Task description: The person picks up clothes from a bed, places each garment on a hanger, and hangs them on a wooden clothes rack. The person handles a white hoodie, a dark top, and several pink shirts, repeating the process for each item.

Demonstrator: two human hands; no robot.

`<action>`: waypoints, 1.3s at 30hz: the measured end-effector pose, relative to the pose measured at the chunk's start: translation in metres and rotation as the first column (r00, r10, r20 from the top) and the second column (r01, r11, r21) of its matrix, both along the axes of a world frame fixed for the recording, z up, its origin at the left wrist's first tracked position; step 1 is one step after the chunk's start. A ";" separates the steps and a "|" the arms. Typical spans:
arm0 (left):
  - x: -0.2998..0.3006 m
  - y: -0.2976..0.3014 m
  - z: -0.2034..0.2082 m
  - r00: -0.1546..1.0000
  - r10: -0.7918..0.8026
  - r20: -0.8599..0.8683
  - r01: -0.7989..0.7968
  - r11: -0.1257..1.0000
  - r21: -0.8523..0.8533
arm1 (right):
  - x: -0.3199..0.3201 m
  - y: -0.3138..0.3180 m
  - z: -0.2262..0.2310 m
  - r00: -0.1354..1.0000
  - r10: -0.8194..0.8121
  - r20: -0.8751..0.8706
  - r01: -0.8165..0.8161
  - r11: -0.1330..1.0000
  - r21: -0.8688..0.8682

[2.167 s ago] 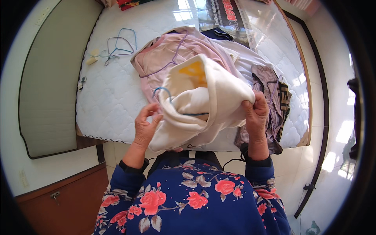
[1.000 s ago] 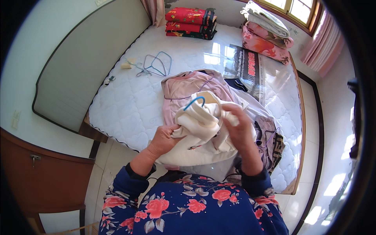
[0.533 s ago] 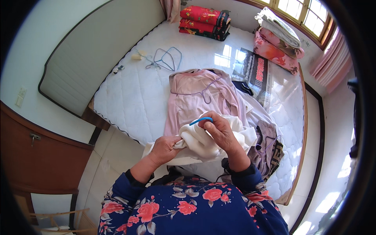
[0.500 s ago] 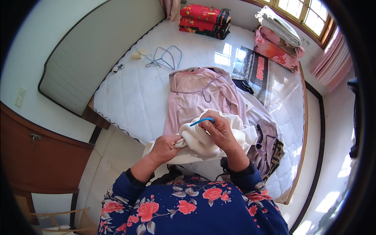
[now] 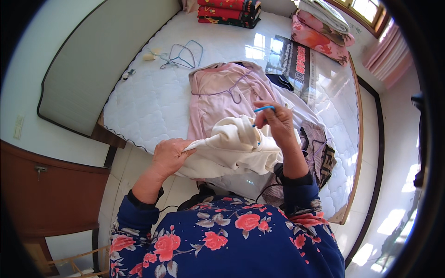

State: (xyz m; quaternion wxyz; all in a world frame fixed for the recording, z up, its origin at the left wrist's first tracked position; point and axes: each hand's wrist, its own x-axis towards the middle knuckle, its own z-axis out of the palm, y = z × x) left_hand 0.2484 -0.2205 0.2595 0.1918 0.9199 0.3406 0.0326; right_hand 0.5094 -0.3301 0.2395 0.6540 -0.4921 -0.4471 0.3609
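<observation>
A cream-white garment (image 5: 229, 150) is stretched in front of me over the near edge of the bed. My left hand (image 5: 169, 155) is closed on its left end, pulling the cloth into a taut fold. Raised over its right part, my right hand (image 5: 277, 124) grips a blue clothes hanger (image 5: 265, 108). The hook end shows above my fingers, and bits of blue show beside the bunched cloth; the rest is hidden. Behind the garment lies a pink long-sleeved top (image 5: 208, 90) with a purple hanger (image 5: 225, 91) on it.
Blue-green hangers (image 5: 183, 58) lie on the white mattress (image 5: 143, 102). Folded red quilts (image 5: 227, 14) and pink floral bedding (image 5: 320, 39) stand at the far side. A checked garment (image 5: 311, 134) lies to the right. The headboard (image 5: 102, 65) rises on the left, beside a brown cabinet (image 5: 51, 194).
My right hand has moved up and right with the blue hanger. My left hand has shifted left and slightly up, spreading the white garment wider. The view has tilted slightly downward.
</observation>
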 end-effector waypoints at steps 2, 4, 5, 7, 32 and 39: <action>0.007 0.002 0.000 0.997 -0.065 0.029 0.066 0.995 -0.068 | -0.013 0.003 0.005 0.998 0.055 -0.019 -0.055 0.998 -0.009; 0.016 -0.001 -0.007 0.994 -0.079 0.078 0.095 0.972 -0.215 | -0.028 0.005 0.010 0.994 0.102 -0.024 -0.104 0.992 -0.067; 0.024 -0.006 -0.014 0.992 -0.062 0.110 0.094 0.942 -0.322 | -0.033 0.006 0.012 0.988 0.147 -0.042 -0.149 0.988 -0.039; 0.034 -0.014 -0.027 0.982 -0.003 0.189 0.102 0.850 -0.517 | -0.036 0.007 0.014 0.987 0.159 -0.026 -0.161 0.980 -0.115; -0.063 -0.016 0.020 0.944 0.118 0.308 0.045 0.879 -0.475 | 0.002 0.014 0.010 0.989 0.135 -0.067 -0.146 0.971 -0.191; -0.081 -0.005 0.082 0.717 0.307 0.626 -0.066 0.924 -0.377 | -0.045 0.089 0.102 0.550 0.128 0.825 -0.235 0.972 0.006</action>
